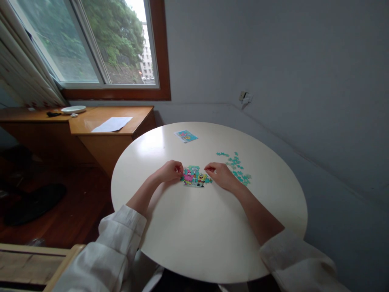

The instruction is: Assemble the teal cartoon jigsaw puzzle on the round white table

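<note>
A partly joined jigsaw puzzle (194, 177) lies on the white round table (194, 235), showing a pink figure, a pale tall one and a yellow square one. At its left edge is my left hand (170, 171), fingers curled together beside the pink figure. My right hand (223, 174) is pinched just off the upper right corner of the puzzle, thumb and forefinger meeting. Whatever either pinch holds, if anything, is too small to make out. Loose green puzzle pieces (235, 162) are scattered to the right, beyond my right hand.
Toward the table's far edge lies a small picture card (186, 136) with similar figures. A wooden desk (142, 115) stands back left under the window, bearing a paper sheet (112, 124) and a white plate (73, 109). Walls rise behind and to the right.
</note>
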A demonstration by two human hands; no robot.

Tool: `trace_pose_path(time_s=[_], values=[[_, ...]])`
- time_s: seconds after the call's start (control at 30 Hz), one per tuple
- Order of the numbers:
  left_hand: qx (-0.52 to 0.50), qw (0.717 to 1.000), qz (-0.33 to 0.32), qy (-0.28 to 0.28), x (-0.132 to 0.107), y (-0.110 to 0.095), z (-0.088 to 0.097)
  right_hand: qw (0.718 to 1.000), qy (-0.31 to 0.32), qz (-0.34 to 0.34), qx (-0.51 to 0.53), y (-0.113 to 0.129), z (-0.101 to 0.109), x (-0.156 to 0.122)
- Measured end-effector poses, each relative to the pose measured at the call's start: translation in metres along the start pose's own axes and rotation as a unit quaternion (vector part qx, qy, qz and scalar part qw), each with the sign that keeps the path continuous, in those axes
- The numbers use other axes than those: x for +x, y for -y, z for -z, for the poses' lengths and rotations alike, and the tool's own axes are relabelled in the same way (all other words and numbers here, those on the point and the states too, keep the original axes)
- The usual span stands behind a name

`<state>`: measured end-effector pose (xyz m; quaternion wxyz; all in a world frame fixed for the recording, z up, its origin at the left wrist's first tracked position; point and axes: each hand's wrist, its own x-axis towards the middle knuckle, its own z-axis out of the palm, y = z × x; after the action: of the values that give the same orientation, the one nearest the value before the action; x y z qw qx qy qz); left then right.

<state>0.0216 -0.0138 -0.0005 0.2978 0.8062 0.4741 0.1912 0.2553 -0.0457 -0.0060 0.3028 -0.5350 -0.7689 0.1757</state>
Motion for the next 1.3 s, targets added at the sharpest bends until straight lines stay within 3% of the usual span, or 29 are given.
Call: trace_pose_path(time_s=[0.43, 0.73, 0.9, 1.3], values=[[-0.011, 0.999, -0.008, 0.049, -0.0006, 0.0005, -0.0021, 1.000, 0.004, -0.002, -0.007, 0.0019, 0.0012, -0.0001], [-0.003, 1.000, 0.003, 0.018, -0.0001, 0.0013, -0.0016, 1.000, -0.010, -0.018, -0.010, -0.0004, 0.0006, 0.0012], [-0.002, 1.000, 0.014, 0.010, 0.0003, 0.0002, 0.0006, 0.999, 0.024, -0.024, -0.024, 0.0013, 0.0036, -0.0008], [-0.014, 0.998, 0.013, 0.063, -0.0005, 0.0016, -0.0018, 0.996, 0.058, -0.039, -0.054, -0.0030, 0.0038, -0.0007]])
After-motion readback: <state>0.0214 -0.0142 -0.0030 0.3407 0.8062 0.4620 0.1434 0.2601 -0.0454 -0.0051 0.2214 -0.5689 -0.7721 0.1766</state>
